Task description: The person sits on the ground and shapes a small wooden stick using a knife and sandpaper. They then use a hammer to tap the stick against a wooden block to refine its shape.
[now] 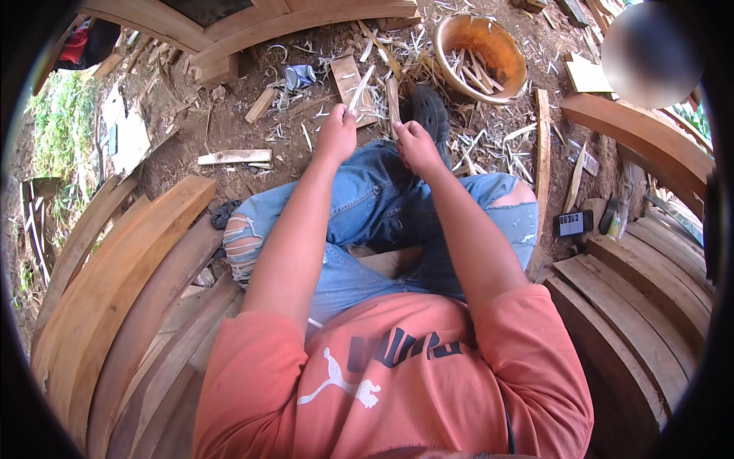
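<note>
Grip clamped both sides, left hand (337,136) on a pale strip (362,87), right hand (417,145) on a wooden stick (393,99), likely light, stiff, best held by its near end!

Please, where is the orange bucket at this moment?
In the head view, the bucket is upper right of centre, beyond the right hand and near the dark shoe.

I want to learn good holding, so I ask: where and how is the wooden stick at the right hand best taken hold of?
Probably by its near end, coming from the right, as the right hand does: the wooden stick is slim and points away from the body, so this grip leaves its far part free.
</note>
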A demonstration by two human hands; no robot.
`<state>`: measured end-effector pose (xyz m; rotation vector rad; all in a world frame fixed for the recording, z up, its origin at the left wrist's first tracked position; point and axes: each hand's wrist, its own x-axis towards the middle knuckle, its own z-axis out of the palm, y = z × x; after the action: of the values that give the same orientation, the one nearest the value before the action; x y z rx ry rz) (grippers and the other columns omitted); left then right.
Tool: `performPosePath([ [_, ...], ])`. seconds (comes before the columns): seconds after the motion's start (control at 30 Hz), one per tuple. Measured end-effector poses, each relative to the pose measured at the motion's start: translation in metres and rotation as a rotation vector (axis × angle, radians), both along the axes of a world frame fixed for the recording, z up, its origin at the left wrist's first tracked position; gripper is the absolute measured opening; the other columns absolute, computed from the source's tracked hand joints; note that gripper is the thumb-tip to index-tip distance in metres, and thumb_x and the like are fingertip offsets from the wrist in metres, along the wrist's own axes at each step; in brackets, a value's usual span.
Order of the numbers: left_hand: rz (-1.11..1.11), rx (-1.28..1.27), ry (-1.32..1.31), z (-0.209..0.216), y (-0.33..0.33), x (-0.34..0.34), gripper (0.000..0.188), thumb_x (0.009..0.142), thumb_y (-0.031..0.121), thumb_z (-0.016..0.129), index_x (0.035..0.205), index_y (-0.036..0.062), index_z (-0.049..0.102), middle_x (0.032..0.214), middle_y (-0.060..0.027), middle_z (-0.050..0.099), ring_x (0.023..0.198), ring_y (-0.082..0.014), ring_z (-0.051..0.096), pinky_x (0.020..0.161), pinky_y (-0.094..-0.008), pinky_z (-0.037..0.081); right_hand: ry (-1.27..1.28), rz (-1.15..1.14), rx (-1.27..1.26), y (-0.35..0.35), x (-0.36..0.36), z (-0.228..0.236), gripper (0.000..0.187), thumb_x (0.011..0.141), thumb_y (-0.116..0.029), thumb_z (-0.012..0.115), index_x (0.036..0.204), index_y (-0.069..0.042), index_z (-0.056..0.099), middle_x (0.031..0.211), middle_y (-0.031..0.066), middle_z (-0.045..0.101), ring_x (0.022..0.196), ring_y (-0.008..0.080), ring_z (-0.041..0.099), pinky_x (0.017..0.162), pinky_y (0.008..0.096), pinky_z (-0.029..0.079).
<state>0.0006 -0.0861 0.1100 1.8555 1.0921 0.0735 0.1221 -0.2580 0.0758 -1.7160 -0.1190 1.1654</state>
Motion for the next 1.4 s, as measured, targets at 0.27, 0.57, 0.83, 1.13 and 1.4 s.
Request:
performPosePath([
  [0.27, -0.110, -0.002, -0.095, 0.059, -0.011, -0.018, 0.033, 0.112, 0.034, 0.055, 0.123, 0.0067, 0.070, 0.098, -0.0177, 0.075, 0.090, -0.0280, 0.072, 0.082, -0.0402, 0.053, -0.068, -0.099, 0.083, -0.037, 0.007, 0.052, 0.035, 0.115, -0.032, 0.053, 0.109, -0.001, 0.069, 0.073, 0.0039, 0.062, 0.054, 0.0142, 0.059, 0.051, 0.0333, 0.047],
  [0.57, -0.088, 0.042, 0.079, 0.029, 0.027, -0.024, 0.032, 0.110, 0.031, 0.058, 0.123, 0.0041, 0.070, 0.106, -0.0181, 0.076, 0.095, -0.0296, 0.073, 0.086, -0.0433, 0.055, -0.627, 0.288, -0.163, -0.040, -0.009, 0.034, 0.030, 0.106, -0.029, 0.057, 0.108, -0.002, 0.071, 0.103, 0.0269, 0.074, 0.103, 0.0469, 0.070, 0.091, 0.0547, 0.055],
  [0.83, -0.166, 0.078, 0.304, -0.048, 0.062, -0.008, 0.033, 0.109, 0.032, 0.055, 0.122, 0.0098, 0.075, 0.118, -0.0215, 0.077, 0.111, -0.0398, 0.073, 0.096, -0.0477, 0.056, -0.692, 0.479, -0.438, 0.032, 0.004, 0.042, 0.034, 0.108, -0.031, 0.052, 0.113, -0.004, 0.072, 0.111, 0.0235, 0.077, 0.110, 0.0452, 0.072, 0.095, 0.0572, 0.056],
  [1.13, -0.193, 0.037, 0.342, -0.096, 0.068, -0.006, 0.029, 0.106, 0.035, 0.060, 0.118, 0.0132, 0.076, 0.120, -0.0178, 0.077, 0.115, -0.0396, 0.071, 0.098, -0.0484, 0.056, -0.706, 0.668, -0.526, 0.090, 0.017, -0.015, 0.035, 0.110, -0.029, 0.052, 0.110, -0.005, 0.077, 0.112, 0.0210, 0.078, 0.106, 0.0406, 0.076, 0.093, 0.0526, 0.060],
  [1.4, -0.199, -0.025, 0.396, -0.094, 0.064, -0.003, 0.031, 0.107, 0.039, 0.061, 0.118, 0.0143, 0.076, 0.119, -0.0160, 0.078, 0.113, -0.0376, 0.072, 0.099, -0.0478, 0.056, -0.764, 0.773, -0.575, 0.097, 0.013, -0.031, 0.041, 0.112, -0.034, 0.047, 0.118, -0.007, 0.076, 0.115, 0.0201, 0.079, 0.108, 0.0394, 0.076, 0.093, 0.0522, 0.060],
])
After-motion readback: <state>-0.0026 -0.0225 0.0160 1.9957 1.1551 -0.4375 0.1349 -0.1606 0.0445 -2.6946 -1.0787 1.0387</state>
